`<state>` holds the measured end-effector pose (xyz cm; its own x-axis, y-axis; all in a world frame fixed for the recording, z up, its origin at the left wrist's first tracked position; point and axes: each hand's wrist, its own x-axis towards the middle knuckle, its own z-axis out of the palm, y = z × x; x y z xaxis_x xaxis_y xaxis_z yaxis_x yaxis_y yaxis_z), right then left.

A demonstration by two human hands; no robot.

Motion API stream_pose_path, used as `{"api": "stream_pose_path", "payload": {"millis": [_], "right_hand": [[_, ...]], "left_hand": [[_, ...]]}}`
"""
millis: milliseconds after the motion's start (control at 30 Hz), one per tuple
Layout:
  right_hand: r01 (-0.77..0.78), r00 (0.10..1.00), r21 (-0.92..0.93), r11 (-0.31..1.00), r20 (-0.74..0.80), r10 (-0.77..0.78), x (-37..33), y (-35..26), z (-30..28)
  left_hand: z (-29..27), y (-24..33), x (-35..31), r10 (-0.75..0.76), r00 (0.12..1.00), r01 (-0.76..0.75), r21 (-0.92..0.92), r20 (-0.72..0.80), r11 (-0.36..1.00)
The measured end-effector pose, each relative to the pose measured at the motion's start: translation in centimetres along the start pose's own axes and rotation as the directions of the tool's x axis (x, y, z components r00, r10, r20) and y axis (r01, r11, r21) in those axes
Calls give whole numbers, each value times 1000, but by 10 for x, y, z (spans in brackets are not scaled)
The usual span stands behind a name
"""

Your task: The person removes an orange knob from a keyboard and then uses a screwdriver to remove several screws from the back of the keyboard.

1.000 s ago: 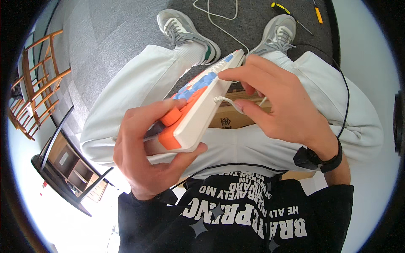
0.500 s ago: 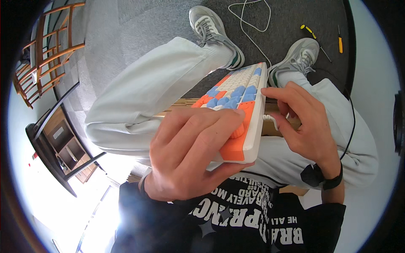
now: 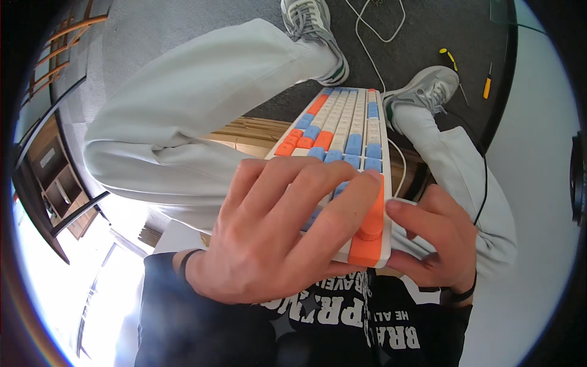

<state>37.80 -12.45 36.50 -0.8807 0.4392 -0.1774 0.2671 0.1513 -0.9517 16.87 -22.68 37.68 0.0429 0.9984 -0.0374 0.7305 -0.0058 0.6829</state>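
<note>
A computer keyboard [image 3: 348, 125] with white, blue and orange keys stretches away from me above my lap, its near end raised toward my chest. My left hand [image 3: 275, 226] grips that near end, fingers over the keys and thumb mostly hidden beneath. At the right edge, close to the near corner, my right hand [image 3: 437, 235] has its fingers bent, with index finger and thumb against the keyboard's side. An orange knob [image 3: 369, 229] sits between the two hands. A white cable [image 3: 402, 162] curves along the keyboard's right side; where it joins is hidden.
Beneath the keyboard is an open cardboard box [image 3: 244, 131] between my legs. On the dark carpet at the far right lie a yellow-handled screwdriver [image 3: 487, 87] and another yellow tool [image 3: 449, 56]. Wooden chairs [image 3: 61, 49] and a cabinet [image 3: 58, 183] stand at the left.
The keyboard has turned so more of its keys face me, and its near end has come closer. My right hand has moved from the cable plug down to the near right edge.
</note>
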Motion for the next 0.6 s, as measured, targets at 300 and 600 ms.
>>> {"api": "stream_pose_path", "payload": {"millis": [300, 600], "right_hand": [[200, 980, -381, 903, 79, -183, 5, 14, 17], [219, 963, -460, 861, -42, -267, 14, 20, 30]], "left_hand": [[-25, -32, -12, 28, 984, -15, -79, 174, 997], [-47, -56, -30, 31, 929, 24, -145, 368, 989]]}}
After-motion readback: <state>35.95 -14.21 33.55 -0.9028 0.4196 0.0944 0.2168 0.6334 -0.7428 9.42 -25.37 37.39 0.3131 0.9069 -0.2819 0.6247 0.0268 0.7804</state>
